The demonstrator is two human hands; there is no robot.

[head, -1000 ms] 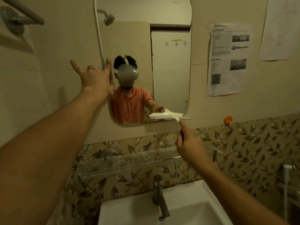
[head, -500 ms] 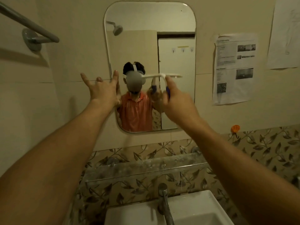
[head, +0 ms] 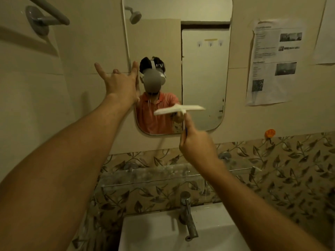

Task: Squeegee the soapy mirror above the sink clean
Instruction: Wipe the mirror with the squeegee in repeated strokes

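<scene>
the tall rounded-corner wall mirror with a thin pale rim hangs straight ahead of both hands. most of its glass reads clear and reflects a door, a shower head and the person in an orange shirt. thin white soap trails show in the glass just right of the left hand, a small patch of drips near the reflected headset and fine streaks running down over the reflected shirt.

the left hand is spread wide with straight fingers, palm toward the wall, its outer fingers lying against the mirror's left edge about halfway up. it holds nothing.

the right hand sits lower and to the right of the left, in front of the mirror's bottom edge. it grips the blue handle of the white-bladed squeegee, one finger stretched up along the stem. the long white blade lies nearly level above that hand, across the lower part of the glass, its left end tipped slightly down. whether the blade touches the glass cannot be told.

below the right hand a clear glass shelf runs along leaf-patterned tiles, and beneath it stand a chrome tap and a white ceramic sink. right of the right hand an orange wall hook sticks to the wall, with a printed paper sheet taped above it. up left of the left hand is a grey towel bar.
</scene>
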